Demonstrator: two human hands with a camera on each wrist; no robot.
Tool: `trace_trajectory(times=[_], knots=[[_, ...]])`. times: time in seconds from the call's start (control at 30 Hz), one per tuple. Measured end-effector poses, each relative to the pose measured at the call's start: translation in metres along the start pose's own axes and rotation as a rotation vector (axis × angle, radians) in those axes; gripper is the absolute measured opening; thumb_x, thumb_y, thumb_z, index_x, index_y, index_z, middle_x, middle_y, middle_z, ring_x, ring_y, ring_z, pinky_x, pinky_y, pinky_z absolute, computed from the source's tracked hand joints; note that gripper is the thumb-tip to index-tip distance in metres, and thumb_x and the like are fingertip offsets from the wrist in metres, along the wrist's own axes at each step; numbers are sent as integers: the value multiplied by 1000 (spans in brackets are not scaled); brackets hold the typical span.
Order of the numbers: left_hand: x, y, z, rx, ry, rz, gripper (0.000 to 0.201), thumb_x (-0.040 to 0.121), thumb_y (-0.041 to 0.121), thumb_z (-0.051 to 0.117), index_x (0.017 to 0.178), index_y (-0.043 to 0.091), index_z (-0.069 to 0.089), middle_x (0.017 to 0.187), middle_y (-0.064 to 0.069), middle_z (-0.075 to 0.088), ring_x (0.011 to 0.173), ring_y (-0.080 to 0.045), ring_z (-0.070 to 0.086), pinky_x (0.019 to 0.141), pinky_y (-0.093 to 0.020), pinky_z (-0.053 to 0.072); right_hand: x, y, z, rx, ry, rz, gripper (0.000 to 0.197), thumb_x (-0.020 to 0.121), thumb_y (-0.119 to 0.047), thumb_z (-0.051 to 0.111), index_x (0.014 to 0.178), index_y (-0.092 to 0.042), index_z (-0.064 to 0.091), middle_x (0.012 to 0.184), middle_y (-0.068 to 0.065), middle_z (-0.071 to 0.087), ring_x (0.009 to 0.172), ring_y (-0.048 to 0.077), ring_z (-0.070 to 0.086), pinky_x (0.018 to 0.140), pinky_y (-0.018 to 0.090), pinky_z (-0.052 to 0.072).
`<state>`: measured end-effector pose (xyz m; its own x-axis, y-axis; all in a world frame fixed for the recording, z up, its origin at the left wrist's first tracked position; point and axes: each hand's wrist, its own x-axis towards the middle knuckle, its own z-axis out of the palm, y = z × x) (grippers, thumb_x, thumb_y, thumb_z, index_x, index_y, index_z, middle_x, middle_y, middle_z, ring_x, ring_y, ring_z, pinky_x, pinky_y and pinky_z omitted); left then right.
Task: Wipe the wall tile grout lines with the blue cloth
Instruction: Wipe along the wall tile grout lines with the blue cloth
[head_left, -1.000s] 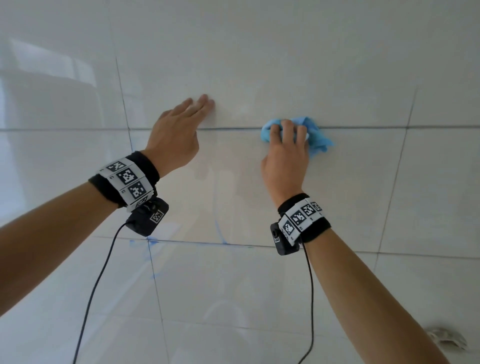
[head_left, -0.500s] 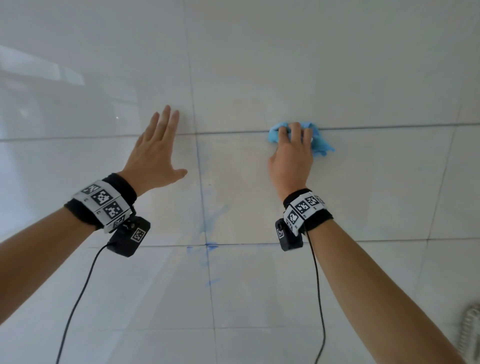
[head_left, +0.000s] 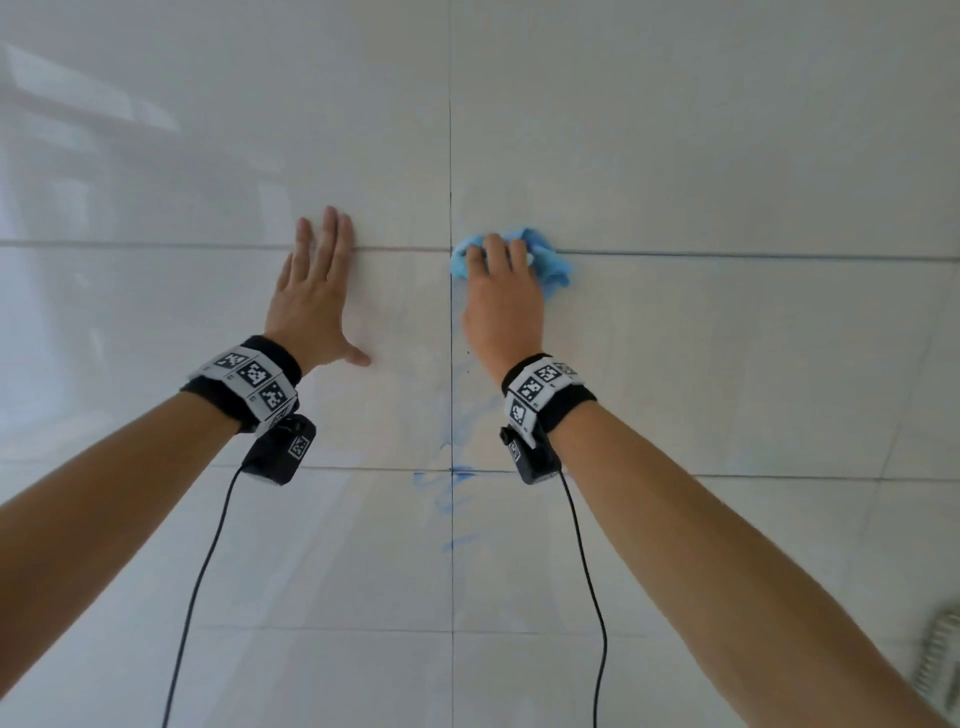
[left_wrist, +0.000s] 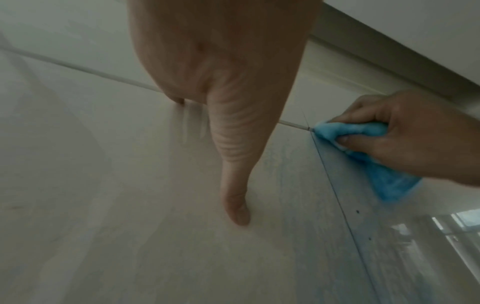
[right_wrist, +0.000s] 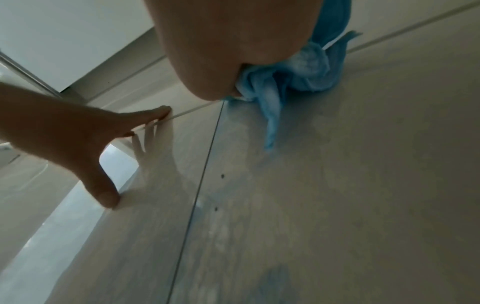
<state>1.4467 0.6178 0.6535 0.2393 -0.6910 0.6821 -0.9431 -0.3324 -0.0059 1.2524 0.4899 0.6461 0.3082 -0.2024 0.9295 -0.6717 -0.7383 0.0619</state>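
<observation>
My right hand (head_left: 501, 301) grips the crumpled blue cloth (head_left: 550, 260) and presses it on the horizontal grout line (head_left: 727, 254), just right of where the vertical grout line (head_left: 451, 156) crosses it. In the left wrist view the right thumb pinches the blue cloth (left_wrist: 389, 181). The right wrist view shows a tail of the cloth (right_wrist: 306, 67) hanging below the palm. My left hand (head_left: 311, 291) lies flat on the white tile to the left of the vertical line, fingers straight and thumb spread, fingertips on the horizontal line.
Blue smears (head_left: 452, 483) mark the tile along the vertical grout line and at the lower crossing. A blurred coiled metal object (head_left: 935, 660) sits at the bottom right. Glossy white tiles fill the rest of the wall.
My right hand has slid the cloth left along the horizontal grout line up to the vertical line. My left hand has moved from right of that line to its left.
</observation>
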Motion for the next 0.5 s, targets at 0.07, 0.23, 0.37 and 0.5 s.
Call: trace_trajectory(times=[0.07,0.23,0.37,0.5], knots=[[-1,0,-2,20,2,1,180,41,45,104,162,17,-25,172,-2,-26,158,-34,-20,128,-48,8,6,6,-9,27,-5,-52,39,74,8,67,111,-4,69,121,11,63,115,35,55,87,45,53],[-3,-3,-6,77,-15,23,182,38,44,104,161,16,-27,171,-2,-27,158,-32,-19,127,-46,17,44,30,-28,118,166,-14,38,91,5,61,126,-6,67,138,10,60,133,34,48,108,42,46],[-4,-9,-5,98,10,44,183,37,42,104,161,17,-28,171,-1,-28,159,-31,-19,125,-47,27,63,20,-9,181,235,-40,34,92,0,59,125,-5,68,137,10,62,133,33,51,116,40,40],[-3,-15,0,109,38,62,182,35,45,103,163,16,-23,172,0,-24,160,-30,-17,124,-43,28,4,-15,46,219,127,-325,42,88,3,62,129,-4,66,143,13,60,136,33,51,124,28,19]])
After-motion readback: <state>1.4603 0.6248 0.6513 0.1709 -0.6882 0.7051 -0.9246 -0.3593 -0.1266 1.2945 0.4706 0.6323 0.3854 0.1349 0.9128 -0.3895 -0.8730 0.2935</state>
